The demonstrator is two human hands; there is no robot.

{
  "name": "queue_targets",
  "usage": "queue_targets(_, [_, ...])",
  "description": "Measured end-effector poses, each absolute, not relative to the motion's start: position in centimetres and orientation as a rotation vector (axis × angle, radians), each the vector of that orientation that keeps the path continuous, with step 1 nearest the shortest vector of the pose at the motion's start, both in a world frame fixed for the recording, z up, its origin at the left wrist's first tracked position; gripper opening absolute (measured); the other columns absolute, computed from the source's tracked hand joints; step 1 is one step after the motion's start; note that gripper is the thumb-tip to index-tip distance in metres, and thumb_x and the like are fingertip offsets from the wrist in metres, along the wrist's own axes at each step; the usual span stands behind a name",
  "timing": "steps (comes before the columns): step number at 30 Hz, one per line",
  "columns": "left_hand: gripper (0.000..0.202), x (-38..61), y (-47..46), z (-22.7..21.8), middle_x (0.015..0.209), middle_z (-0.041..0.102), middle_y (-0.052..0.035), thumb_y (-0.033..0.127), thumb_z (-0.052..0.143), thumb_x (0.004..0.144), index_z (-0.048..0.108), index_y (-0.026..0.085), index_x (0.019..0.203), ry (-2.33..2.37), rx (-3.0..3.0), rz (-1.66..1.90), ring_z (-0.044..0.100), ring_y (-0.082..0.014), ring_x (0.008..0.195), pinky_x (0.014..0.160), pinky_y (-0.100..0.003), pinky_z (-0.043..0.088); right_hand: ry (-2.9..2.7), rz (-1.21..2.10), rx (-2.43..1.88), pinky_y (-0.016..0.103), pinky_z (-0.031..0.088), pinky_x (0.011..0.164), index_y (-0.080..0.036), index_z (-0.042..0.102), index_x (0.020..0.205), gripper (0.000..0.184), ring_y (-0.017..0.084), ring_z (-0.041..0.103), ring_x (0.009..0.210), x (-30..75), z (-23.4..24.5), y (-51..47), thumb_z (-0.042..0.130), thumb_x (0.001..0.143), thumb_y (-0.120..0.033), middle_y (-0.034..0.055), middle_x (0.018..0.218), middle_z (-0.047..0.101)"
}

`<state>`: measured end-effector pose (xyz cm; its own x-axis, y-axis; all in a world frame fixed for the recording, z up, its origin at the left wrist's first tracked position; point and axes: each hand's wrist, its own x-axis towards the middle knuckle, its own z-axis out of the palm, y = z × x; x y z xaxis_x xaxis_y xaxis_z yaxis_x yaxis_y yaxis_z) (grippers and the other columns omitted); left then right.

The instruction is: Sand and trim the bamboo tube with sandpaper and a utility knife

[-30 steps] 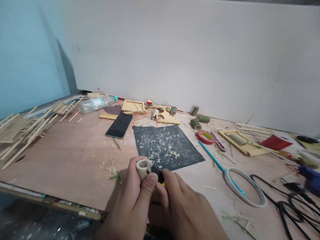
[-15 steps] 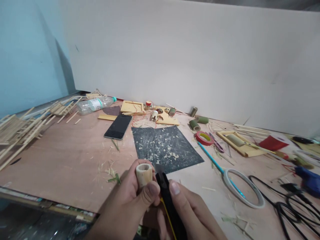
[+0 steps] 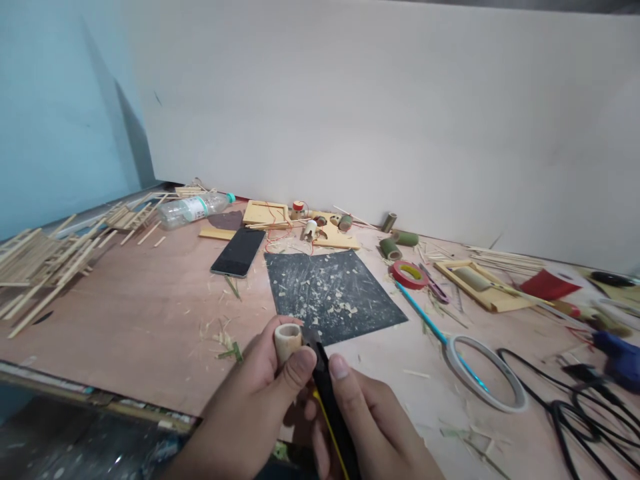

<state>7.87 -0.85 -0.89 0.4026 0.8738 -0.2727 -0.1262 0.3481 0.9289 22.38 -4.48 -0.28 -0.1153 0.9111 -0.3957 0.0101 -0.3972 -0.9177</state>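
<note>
My left hand [image 3: 265, 380] is wrapped round a short, pale bamboo tube [image 3: 289, 341], its hollow end facing up. In my right hand [image 3: 370, 413] is a black and yellow utility knife [image 3: 327, 393], gripped along its handle. The knife's blade end lies against or very close to the right side of the tube; my left thumb sits next to it. Beyond both hands lies a dark square sheet [image 3: 340, 287] strewn with pale shavings.
A phone [image 3: 239, 252] and a plastic bottle [image 3: 195, 209] lie at left, near thin-stick frames [image 3: 55, 260]. Green bamboo pieces [image 3: 390, 249], red tape [image 3: 409, 274], a white tape ring [image 3: 453, 360] and black cable [image 3: 557, 413] are at right. The table's front edge [image 3: 100, 393] runs lower left.
The knife's blade end has shifted slightly left, closer to the tube's side, and my right hand has moved a little left with it. My left hand still holds the tube.
</note>
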Motion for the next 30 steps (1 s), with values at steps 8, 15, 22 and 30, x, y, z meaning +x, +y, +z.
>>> queue_targets(8, [0.060,9.2,1.5,1.2,0.070,0.050,0.0063,0.075,0.068,0.083,0.046,0.023,0.104,0.849,1.096,0.666,0.051,-0.0119,0.058,0.054,-0.021,0.042,-1.211,1.231,-1.450,0.028,0.059,0.064,-0.022,0.070,0.099,0.070,0.025,0.073,0.084,24.6,-1.2,-4.7,0.059,0.076,-0.087,0.0100,0.084,0.075])
queue_targets(15, [0.053,10.1,3.3,0.7,0.070,0.056,0.0061,0.070,0.060,0.092,0.044,0.022,0.108,0.707,1.186,0.598,0.051,-0.0113,0.057,0.054,-0.022,0.039,-1.151,1.168,-1.489,0.029,0.060,0.064,-0.022,0.071,0.084,0.071,0.027,0.074,0.090,25.2,-2.3,-3.6,0.041,0.087,-0.086,0.0114,0.086,0.077])
queue_targets(22, [0.054,10.2,4.1,-0.5,0.069,0.054,0.0066,0.072,0.050,0.096,0.041,0.023,0.116,0.695,1.314,0.561,0.050,-0.0129,0.060,0.057,-0.023,0.036,-0.998,1.315,-1.480,0.027,0.055,0.056,-0.020,0.069,0.072,0.073,0.020,0.066,0.058,24.7,-1.6,-2.9,0.041,0.088,-0.086,0.0054,0.060,0.070])
queue_targets(30, [0.061,10.0,3.7,0.2,0.077,0.052,0.0059,0.077,0.044,0.095,0.031,0.025,0.124,0.705,1.398,0.545,0.049,-0.0155,0.068,0.064,-0.026,0.041,-0.911,1.681,-1.318,0.025,0.046,0.043,-0.021,0.060,0.057,0.073,0.015,0.051,0.038,24.8,-0.1,-2.7,0.044,0.084,-0.087,0.0007,0.042,0.054])
